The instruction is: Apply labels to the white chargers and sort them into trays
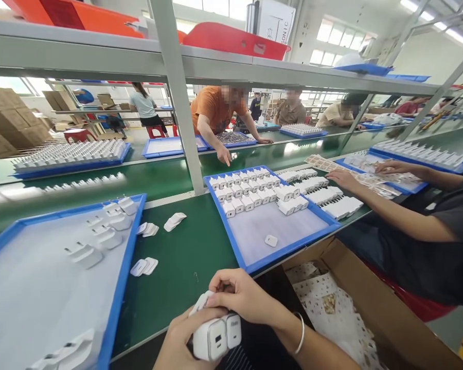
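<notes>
From here I see the left hand (183,331) wrapped around a short row of white chargers (210,340), clamped from the sides, with two port ends facing the wearer. That hold probably keeps the row snug so its pieces don't slide apart. The right hand (245,298), a bracelet (301,334) at its wrist, touches the row's far upper side with its fingers curled and close together; whether they pinch a piece or merely steady it, I can't tell. The row is off the bench (189,244), just over its near edge, perhaps because it's easier to see and turn there.

Beyond the hands, small white covers (149,265) lie overlapping in loose piles on the green top, seemingly within easy reach and quick to pick up. On the left, a tray (118,303) carries plugs (85,254) with their pins up, spaced apart, perhaps so the pins don't catch. The other tray (254,236) has port-faced units (247,190) in tight rows at its far side, which likely saves room, and a single loose cover (271,240) near the front.

At the right, a co-worker's hand (343,180) reaches by more units (339,205), and a carton (370,277) below the bench holds discarded-looking sheets (332,303).
</notes>
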### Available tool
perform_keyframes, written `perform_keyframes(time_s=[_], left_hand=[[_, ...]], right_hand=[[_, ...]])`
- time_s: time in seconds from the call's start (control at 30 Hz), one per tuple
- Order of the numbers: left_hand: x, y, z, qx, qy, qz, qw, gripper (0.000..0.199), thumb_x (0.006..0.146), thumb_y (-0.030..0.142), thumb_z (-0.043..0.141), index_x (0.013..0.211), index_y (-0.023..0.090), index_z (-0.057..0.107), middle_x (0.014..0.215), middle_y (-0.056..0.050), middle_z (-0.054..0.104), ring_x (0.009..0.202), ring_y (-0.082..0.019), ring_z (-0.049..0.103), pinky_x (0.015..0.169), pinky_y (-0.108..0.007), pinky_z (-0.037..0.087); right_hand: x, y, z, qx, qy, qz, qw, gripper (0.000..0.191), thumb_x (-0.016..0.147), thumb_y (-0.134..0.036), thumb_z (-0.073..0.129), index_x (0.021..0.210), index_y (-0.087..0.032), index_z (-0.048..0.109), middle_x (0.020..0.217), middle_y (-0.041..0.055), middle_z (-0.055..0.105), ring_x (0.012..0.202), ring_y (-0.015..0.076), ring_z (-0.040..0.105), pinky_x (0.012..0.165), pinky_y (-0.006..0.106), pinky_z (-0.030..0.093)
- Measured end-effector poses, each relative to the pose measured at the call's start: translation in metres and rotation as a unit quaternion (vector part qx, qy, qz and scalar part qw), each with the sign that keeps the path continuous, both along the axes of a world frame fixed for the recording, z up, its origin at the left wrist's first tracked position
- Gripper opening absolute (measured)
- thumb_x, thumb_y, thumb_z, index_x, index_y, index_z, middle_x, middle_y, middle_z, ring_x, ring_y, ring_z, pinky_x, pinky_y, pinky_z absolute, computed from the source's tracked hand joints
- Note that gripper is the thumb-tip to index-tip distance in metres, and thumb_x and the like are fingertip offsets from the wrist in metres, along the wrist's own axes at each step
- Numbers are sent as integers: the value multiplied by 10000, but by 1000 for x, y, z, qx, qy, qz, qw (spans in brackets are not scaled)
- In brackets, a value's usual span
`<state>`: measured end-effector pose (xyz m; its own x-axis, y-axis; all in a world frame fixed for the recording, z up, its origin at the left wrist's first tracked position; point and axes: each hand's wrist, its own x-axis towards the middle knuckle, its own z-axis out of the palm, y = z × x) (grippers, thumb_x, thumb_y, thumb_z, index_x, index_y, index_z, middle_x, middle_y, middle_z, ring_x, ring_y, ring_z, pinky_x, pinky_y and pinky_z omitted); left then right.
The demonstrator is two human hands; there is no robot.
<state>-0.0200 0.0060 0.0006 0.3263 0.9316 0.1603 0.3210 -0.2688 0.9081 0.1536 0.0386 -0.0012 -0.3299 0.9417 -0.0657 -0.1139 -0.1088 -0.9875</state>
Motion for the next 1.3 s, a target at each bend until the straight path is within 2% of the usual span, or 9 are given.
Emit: perform_keyframes(time_s=[0.2, 0.37, 0.53, 0.77, 1.03, 1.3], left_hand=[[5, -1, 14, -80, -2, 15, 997, 271, 600, 198, 827, 862, 268, 822, 830, -11, 768, 720, -177, 694, 680, -232, 552], [8, -3, 21, -104, 5, 25, 994, 254, 604, 226, 840, 855, 257, 824, 852, -25, 769, 751, -190, 690, 696, -248, 546], [8, -1, 23, -103, 28, 13, 994, 271, 613, 199, 827, 879, 253, 825, 883, -36, 770, 781, -205, 697, 719, -264, 561], [6, 8, 20, -92, 96, -51, 990, 255, 672, 226, 806, 927, 237, 818, 900, -56, 772, 769, -201, 700, 717, -272, 578], [6, 8, 20, -90, 101, -69, 988, 232, 706, 246, 794, 936, 225, 814, 884, -60, 763, 747, -190, 683, 685, -264, 558], [7, 9, 19, -89, 93, -52, 990, 242, 682, 240, 809, 923, 212, 809, 847, -48, 750, 720, -175, 656, 666, -256, 533]], right_hand=[[-2, 2, 2, 3, -6, 2, 1000, 225, 791, -312, 792, 771, -145, 644, 717, -18, 602, 649, 106, 526, 603, 240, 400], [2, 1, 6, 16, -20, 11, 1000, 200, 808, -291, 771, 767, -150, 636, 712, -24, 591, 646, 104, 514, 588, 236, 387], [4, 0, 6, 16, -23, 15, 999, 167, 826, -266, 745, 774, -154, 632, 713, -28, 586, 654, 102, 508, 595, 235, 383], [8, 1, 6, 25, -36, 21, 999, 156, 835, -269, 735, 788, -158, 635, 720, -29, 586, 665, 104, 506, 604, 233, 386], [11, -1, 5, 39, -52, 24, 998, 161, 866, -295, 709, 805, -167, 633, 741, -22, 591, 679, 115, 508, 609, 246, 387], [9, -2, 12, 20, -47, 20, 998, 149, 863, -272, 702, 798, -166, 619, 742, -26, 575, 682, 113, 502, 620, 250, 386]])
